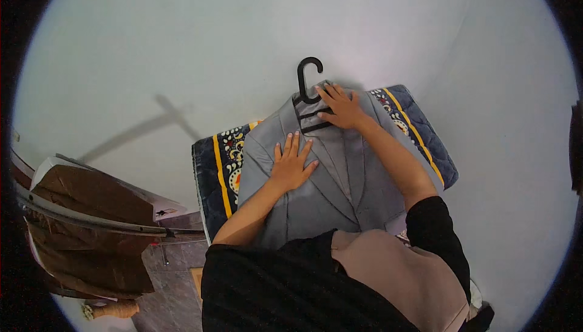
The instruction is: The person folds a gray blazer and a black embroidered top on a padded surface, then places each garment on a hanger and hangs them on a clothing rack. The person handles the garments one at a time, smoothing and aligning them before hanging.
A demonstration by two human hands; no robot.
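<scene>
A grey suit jacket (319, 186) lies front up on a dark blue padded cloth (206, 172) with yellow stripes and a floral pattern. A black hanger (301, 81) sits inside the jacket, its hook standing out above the collar and its bars showing at the neck opening. My left hand (293, 164) rests flat with spread fingers on the jacket's chest and lapel. My right hand (341, 106) lies over the collar beside the hook, fingers spread; whether its fingertips press on the hanger or only the cloth, I cannot tell. The jacket's lower part is hidden by my clothing.
A pale wall (227, 36) rises directly behind the padded cloth. To the left, brown fabric (91, 195) hangs around a curved metal rail (91, 216). Below are a grey tiled floor (175, 273) and a woven, tan-coloured object (116, 309).
</scene>
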